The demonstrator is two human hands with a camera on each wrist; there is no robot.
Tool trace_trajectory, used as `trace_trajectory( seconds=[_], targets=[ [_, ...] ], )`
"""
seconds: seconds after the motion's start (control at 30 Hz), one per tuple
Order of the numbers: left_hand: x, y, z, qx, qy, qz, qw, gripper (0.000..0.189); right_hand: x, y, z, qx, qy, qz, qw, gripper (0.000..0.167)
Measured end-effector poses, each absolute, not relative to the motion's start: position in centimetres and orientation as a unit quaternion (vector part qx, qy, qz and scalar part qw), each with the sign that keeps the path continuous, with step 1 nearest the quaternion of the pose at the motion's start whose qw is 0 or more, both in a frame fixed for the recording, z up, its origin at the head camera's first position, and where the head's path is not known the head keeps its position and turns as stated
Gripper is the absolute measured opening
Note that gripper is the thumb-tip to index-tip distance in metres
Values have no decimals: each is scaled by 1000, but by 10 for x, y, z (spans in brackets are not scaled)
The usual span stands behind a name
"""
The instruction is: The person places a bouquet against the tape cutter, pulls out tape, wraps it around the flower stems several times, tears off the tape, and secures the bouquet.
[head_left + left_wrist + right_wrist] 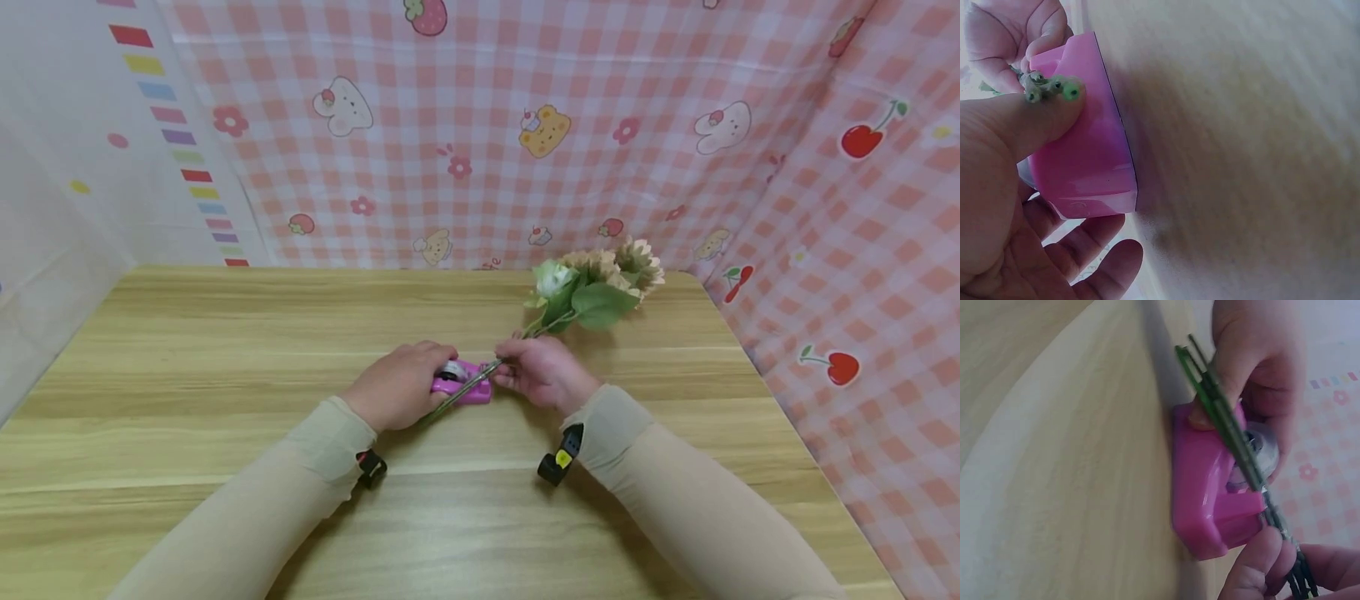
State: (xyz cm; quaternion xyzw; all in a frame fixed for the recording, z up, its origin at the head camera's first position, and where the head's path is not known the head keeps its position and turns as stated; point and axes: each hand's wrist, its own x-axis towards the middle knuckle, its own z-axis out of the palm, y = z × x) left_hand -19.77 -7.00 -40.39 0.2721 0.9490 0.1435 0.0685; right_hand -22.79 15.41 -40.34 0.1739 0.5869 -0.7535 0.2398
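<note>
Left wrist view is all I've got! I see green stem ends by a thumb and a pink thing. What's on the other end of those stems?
Observer: Flowers! The head view shows a white one and some beige ones with green leaves, past the right hand.
Operator: Ooh! And is there anything inside the pink thing?
Observer: Yes. The right wrist view shows a clear roll sitting in it, so it looks like a tape dispenser.
Operator: Is there a picture on the wall too?
Observer: It's a pink checked cloth, and the head view shows strawberries, cherries and little cartoon animals printed on it.
</note>
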Motion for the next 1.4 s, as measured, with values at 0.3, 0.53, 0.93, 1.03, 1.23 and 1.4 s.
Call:
trace_trajectory(
  seconds=[0.3, 0.53, 0.93, 1.03, 1.23, 1.4],
  targets=[
    [-199, -70, -405, 272, 950, 139, 68, 61, -224, 158, -407, 157, 617, -725, 263, 5],
    [-199, -70, -405, 273, 949, 140, 66, 61, -223, 159, -408, 149, 614, -730, 260, 8],
    [-199, -71, -405, 274, 950, 138, 65, 61, -222, 158, -404, 138, 617, -736, 243, 10],
    [-199, -71, -405, 273, 950, 138, 67, 61, -221, 158, -404, 133, 625, -731, 240, 11],
    [-198, -70, -403, 271, 950, 136, 69, 61, -221, 158, -403, 123, 627, -734, 228, 13],
    [-198, -70, -403, 271, 950, 139, 69, 62, -220, 158, -405, 129, 627, -738, 215, 7]
  ],
)
